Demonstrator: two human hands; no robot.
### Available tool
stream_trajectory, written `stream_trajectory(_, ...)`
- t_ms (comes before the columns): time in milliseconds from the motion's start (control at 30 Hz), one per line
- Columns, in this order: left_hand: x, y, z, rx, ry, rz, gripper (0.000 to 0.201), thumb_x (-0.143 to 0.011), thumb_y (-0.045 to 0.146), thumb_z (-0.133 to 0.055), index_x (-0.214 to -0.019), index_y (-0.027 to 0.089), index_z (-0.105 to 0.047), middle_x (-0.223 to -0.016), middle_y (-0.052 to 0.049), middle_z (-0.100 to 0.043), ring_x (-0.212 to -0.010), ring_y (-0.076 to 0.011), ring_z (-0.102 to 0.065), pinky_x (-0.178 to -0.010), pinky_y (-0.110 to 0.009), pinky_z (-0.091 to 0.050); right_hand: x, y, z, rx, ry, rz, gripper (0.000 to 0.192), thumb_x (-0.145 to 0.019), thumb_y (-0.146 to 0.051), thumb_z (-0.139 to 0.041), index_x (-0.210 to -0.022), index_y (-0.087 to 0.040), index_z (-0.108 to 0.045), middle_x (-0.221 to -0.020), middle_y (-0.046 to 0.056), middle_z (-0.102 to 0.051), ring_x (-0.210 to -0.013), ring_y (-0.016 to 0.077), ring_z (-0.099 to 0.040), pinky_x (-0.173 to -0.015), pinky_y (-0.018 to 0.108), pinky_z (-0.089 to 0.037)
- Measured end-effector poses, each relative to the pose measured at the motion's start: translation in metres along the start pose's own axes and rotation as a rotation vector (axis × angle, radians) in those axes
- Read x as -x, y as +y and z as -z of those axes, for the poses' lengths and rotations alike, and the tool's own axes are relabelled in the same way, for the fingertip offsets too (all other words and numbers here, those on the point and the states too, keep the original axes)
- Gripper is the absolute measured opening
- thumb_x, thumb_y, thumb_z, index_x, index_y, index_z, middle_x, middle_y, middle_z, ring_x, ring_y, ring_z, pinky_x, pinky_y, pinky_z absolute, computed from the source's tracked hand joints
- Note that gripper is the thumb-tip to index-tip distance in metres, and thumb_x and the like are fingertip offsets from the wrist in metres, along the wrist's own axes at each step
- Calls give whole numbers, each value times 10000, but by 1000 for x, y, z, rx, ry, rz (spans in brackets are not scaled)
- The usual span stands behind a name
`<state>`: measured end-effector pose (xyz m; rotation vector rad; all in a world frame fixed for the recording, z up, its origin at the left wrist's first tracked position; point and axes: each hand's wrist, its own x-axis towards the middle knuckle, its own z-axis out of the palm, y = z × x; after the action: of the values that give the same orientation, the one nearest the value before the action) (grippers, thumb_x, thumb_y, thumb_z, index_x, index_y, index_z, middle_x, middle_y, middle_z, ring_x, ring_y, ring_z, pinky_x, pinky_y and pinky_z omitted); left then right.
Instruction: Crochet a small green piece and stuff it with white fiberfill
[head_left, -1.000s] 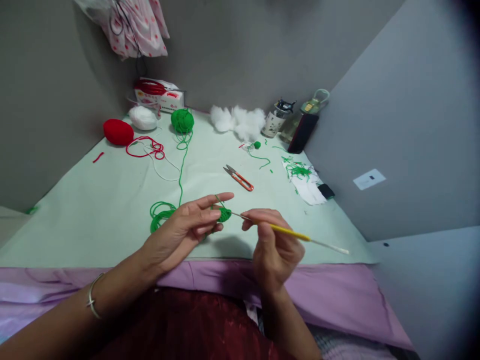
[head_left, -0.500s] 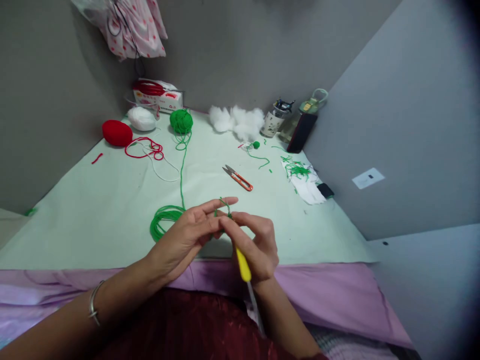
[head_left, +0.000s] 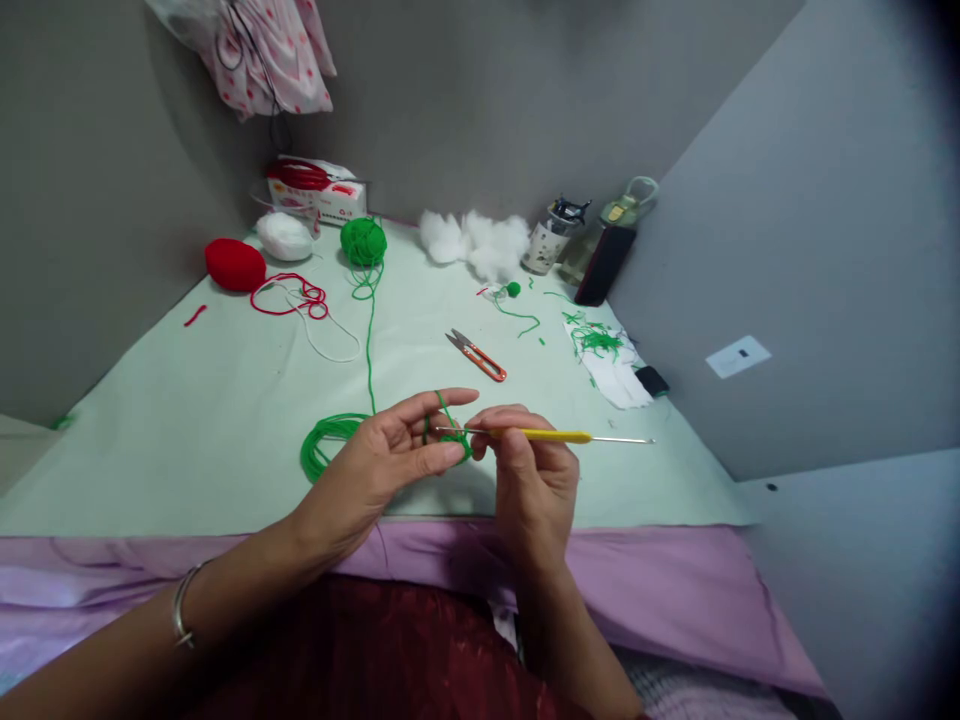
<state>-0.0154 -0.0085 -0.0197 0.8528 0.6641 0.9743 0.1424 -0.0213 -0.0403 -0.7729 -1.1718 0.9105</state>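
Observation:
My left hand (head_left: 382, 462) pinches a small green crochet piece (head_left: 457, 443), with green yarn looped over its raised forefinger. My right hand (head_left: 529, 470) grips a yellow-handled crochet hook (head_left: 547, 435) that lies level, its tip in the green piece and its metal tail pointing right. The green strand (head_left: 369, 340) runs from a loose green coil (head_left: 324, 440) on the pale green table (head_left: 210, 420) up to a green yarn ball (head_left: 364, 241) at the back.
Orange thread snips (head_left: 477, 356) lie mid-table. A red yarn ball (head_left: 235, 264), a white yarn ball (head_left: 285, 236) and white stuffing (head_left: 476, 243) sit at the back. Green scraps on white paper (head_left: 609, 360), a cup (head_left: 546, 245) and a bottle stand at the right wall.
My right hand swung the hook from pointing down toward my lap back to level, tail to the right, tip in the green piece. My left hand stayed in place.

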Motion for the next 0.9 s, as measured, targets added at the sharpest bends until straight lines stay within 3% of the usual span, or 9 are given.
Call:
stream_trajectory(233, -1, 0, 4, -125, -17, -24, 433, -864, 256, -829, -1289, 300, -756, -1031, -14, -733, -1009, -163, -627, -961, -278, -485, 1, -4, 1, 135, -26, 43, 161, -996, -224, -666, -1001, -286, -815, -948, 16, -771, -902, 160, -678, -781, 303, -539)
stream_trajectory(400, -1, 5, 7, -221, -15, -58, 352, -930, 330, -757, -1281, 309, -765, -965, -8, -657, -917, -161, -586, -876, -276, -485, -2, -1, 3, 1, 68, -47, 137, -995, -272, -666, -958, -246, -795, -896, 17, -759, -712, 124, -642, -676, 279, -535)
stream_trajectory(633, 1, 9, 7, -235, 14, -89, 318, -880, 271, -803, -1196, 312, -804, -936, -7, -632, -905, -162, -571, -860, -271, -463, -3, -5, 4, -23, 49, -13, 188, -1045, -272, -584, -968, -222, -748, -890, 29, -782, -719, 133, -700, -662, 279, -589)
stream_trajectory(767, 2, 13, 4, -305, 81, -118, 324, -858, 236, -803, -1179, 276, -812, -915, -16, -648, -902, -182, -582, -878, -302, -460, 2, -12, 6, 232, 11, 127, 212, -1062, -209, -528, -1040, -239, -737, -929, 27, -774, -748, 143, -711, -699, 308, -607)
stream_trajectory(900, 3, 11, 1, -359, 145, -157, 394, -843, 221, -819, -1231, 279, -787, -894, 2, -649, -874, -163, -583, -881, -287, -450, 9, -12, 7, 614, -127, 451, 274, -1030, -134, -550, -1218, -260, -704, -1030, 53, -786, -904, 189, -742, -776, 351, -629)
